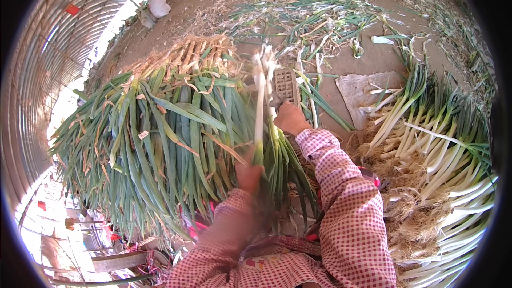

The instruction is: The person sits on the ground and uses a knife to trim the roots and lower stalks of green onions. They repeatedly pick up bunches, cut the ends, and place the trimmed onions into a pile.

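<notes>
My left hand, somewhat blurred, is closed around the green part of a long leek or Welsh onion, whose white stalk points away from me. To its right, my right hand is curled beside another white stalk; a small dark object shows at its fingers, too unclear to name. Just beyond that hand lies a grey-brown perforated block. A large pile of untrimmed green onions spreads at my left, its roots pointing away.
Cleaner white-stalked onions with roots lie stacked at the right, near a pale cloth sheet. Peeled leaves and scraps litter the dirt floor ahead. A white sack or bag stands at the upper left, by a ribbed curved wall.
</notes>
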Available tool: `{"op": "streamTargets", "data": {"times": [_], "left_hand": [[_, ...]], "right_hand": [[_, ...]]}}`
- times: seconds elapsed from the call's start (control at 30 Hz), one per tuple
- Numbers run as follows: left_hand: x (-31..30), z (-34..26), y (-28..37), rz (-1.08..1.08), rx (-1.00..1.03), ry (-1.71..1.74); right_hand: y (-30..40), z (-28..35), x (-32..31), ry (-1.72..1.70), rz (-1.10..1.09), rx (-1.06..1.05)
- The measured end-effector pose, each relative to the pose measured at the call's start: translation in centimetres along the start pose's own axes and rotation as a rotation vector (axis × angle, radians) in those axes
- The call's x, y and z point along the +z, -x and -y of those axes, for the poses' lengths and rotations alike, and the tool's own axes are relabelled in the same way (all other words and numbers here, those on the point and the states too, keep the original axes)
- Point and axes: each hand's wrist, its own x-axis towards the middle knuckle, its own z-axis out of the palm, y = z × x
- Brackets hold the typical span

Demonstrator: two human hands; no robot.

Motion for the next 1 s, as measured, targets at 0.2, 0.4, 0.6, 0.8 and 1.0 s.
{"op": "streamTargets", "data": {"times": [0.2,0.4,0.6,0.8,1.0], "left_hand": [[1.4,-5.5,-6.1,0.171,-0.138,0.259],[2.4,-2.8,-10.4,0.179,0.152,-0.647],[-6.1,-13.5,-17.0,-0.168,0.287,-1.410],[-12.1,-12.6,-18.7,-0.345,0.031,-1.207],[-13.8,-12.5,-12.6,-0.071,0.289,-1.341]], "right_hand": [[0.5,-3.2,-0.7,0.068,-0.205,0.180],[4.1,-0.5,-1.6,0.001,-0.013,-0.160],[4.3,-2.7,-0.8,-0.130,0.072,-0.302],[4.4,0.3,-2.1,-0.098,-0.103,-0.308],[5.8,0.5,-1.4,-0.254,0.123,-0.295]]}}
